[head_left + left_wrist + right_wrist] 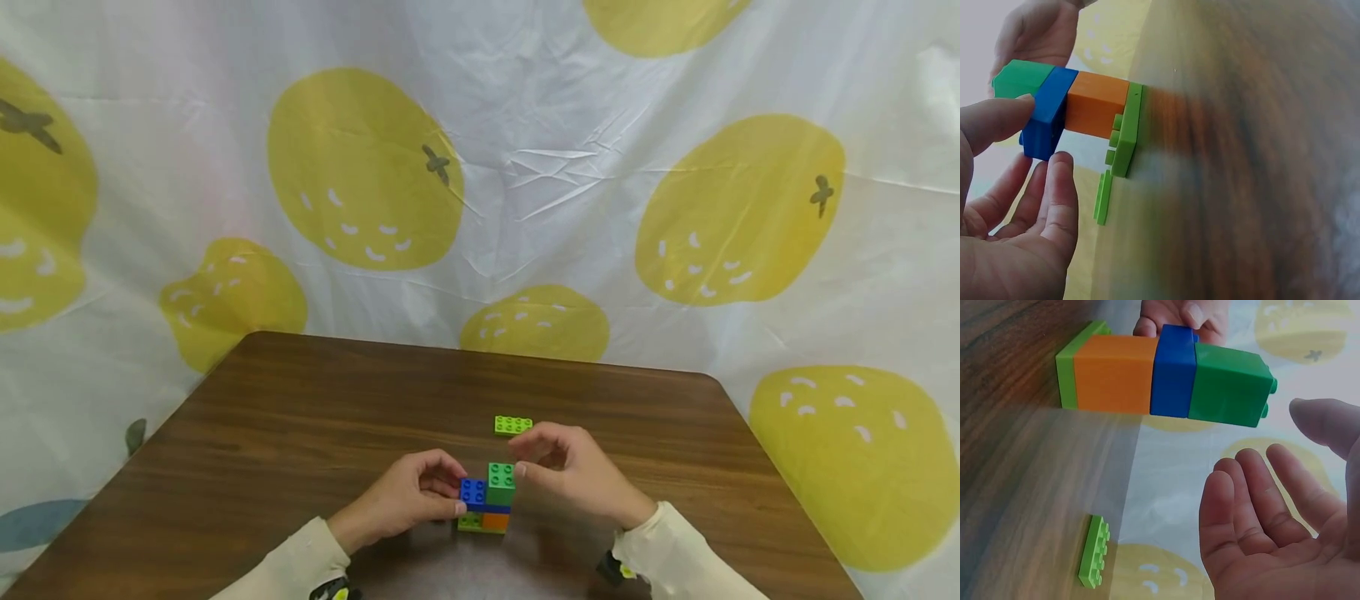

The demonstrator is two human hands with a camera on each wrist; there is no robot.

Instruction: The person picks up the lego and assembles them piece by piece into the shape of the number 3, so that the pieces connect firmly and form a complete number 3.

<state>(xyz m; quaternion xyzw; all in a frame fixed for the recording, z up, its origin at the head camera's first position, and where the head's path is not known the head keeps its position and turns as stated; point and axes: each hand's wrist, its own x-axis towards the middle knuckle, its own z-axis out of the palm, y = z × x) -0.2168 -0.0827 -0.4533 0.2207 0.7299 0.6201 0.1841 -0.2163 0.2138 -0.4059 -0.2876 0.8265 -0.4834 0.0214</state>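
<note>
Nearest the camera are 2 cream sleeves (pixel 300 554), each with a dark device (pixel 617 568) at the wrist. The left hand (pixel 408 496) pinches the blue brick (pixel 472 493) at its overhanging end, the thumb on the near side and fingertips opposite. The right hand (pixel 573 475) grasps nothing: its thumb and fingers are spread just beside the green brick (pixel 501 483), and the right wrist view shows a gap between them.

The bricks make 1 upright stack on the table (pixel 360 392), toward its near side and between the hands. At the bottom is a thin lime base (pixel 471 525); the orange brick (pixel 495 521) sits on its right end, the blue brick crosses above, and the green brick tops the blue brick's right half, 4 studs up. A lime plate (pixel 513 426) with 8 studs lies apart, beyond the stack. Behind the table hangs a pale cloth (pixel 540 92) printed with yellow fruit.
</note>
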